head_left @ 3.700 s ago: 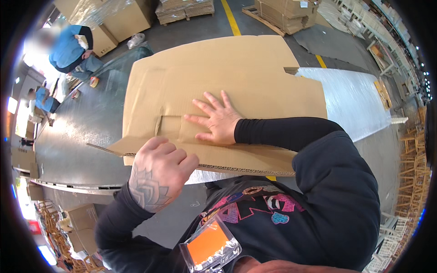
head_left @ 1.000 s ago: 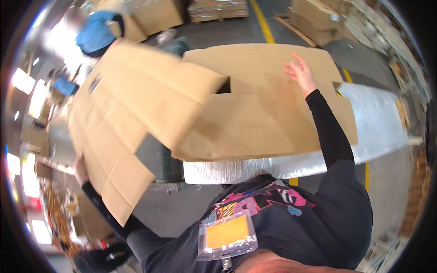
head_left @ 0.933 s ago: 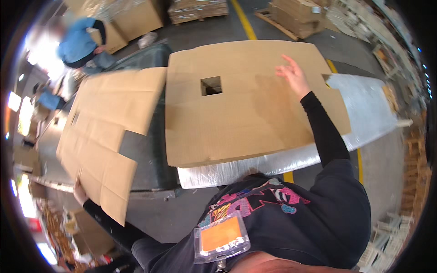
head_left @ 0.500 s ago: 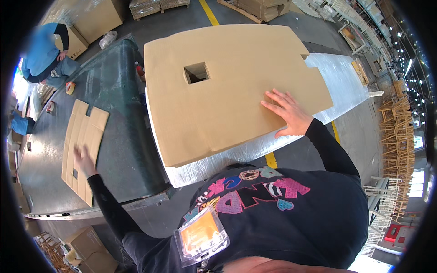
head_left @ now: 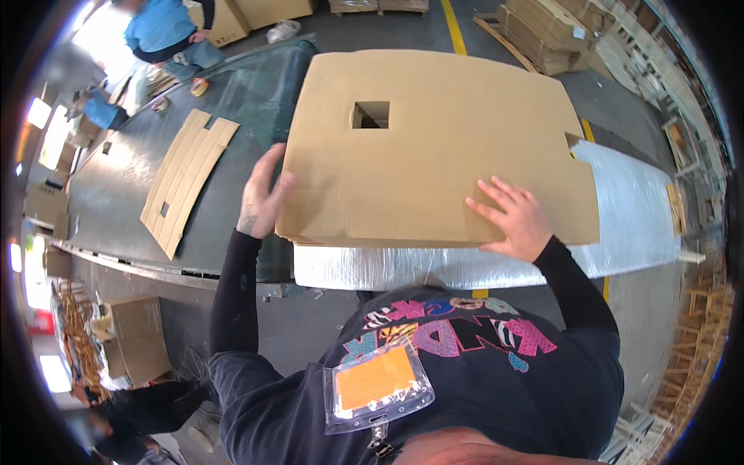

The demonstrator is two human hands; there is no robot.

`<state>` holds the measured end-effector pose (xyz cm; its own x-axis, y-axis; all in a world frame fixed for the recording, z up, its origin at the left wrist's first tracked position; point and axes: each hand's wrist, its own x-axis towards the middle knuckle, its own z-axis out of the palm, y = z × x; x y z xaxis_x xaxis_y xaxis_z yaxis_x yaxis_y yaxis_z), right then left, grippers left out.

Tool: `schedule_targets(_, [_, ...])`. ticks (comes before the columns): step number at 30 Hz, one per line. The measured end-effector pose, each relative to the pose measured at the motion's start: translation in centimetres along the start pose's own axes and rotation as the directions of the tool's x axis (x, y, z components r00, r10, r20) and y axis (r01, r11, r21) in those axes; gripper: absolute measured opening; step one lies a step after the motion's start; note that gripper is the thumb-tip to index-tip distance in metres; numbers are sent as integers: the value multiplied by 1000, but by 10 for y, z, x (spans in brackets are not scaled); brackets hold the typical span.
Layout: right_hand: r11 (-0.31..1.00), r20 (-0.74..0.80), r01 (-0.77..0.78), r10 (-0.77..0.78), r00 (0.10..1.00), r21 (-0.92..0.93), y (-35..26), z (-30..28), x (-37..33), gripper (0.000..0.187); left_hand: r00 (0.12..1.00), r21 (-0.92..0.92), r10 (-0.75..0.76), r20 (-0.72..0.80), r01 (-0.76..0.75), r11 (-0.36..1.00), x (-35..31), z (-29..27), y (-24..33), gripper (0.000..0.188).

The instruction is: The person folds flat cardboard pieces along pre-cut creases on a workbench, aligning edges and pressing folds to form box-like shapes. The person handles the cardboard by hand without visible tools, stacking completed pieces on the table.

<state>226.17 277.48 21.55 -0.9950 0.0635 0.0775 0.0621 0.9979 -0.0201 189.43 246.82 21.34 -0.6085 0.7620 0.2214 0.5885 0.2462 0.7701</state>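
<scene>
- Head view: the left grip, a bare hand, stands at the left edge of the cardboard stack, its fingers pointing up along that edge and its thumb held apart; it is spread rather than closed, and I cannot tell how firmly it presses.
- The right grip is open too, palm down and fingers fanned, on the top sheet near the front edge, right of centre. Both forearms rise from below in black sleeves.
- The cardboard stack lies flat on a plastic-wrapped load, hiding much of it; its top sheet has a square cutout toward the far left and a notch on the right.
- Just left of the stack, close behind the left grip, is a dark green surface carrying a narrow cardboard strip and a tape roll.
- A person in blue is at the far side of that surface.
- A badge holder with an orange card lies over the wearer's black shirt.
- Brown boxes stand beyond, at upper right; wooden chairs line the right rim.
</scene>
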Motion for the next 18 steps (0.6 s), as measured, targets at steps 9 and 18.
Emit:
schedule_targets(9, [996,-88,68,-63,994,49,8,14,-8,86,843,-395,-532,-81,463,793,-49,21,-10,46])
schedule_targets(18, [994,-22,25,-23,999,107,5,5,-6,89,847,-398,-523,-90,451,799,-48,2,14,53])
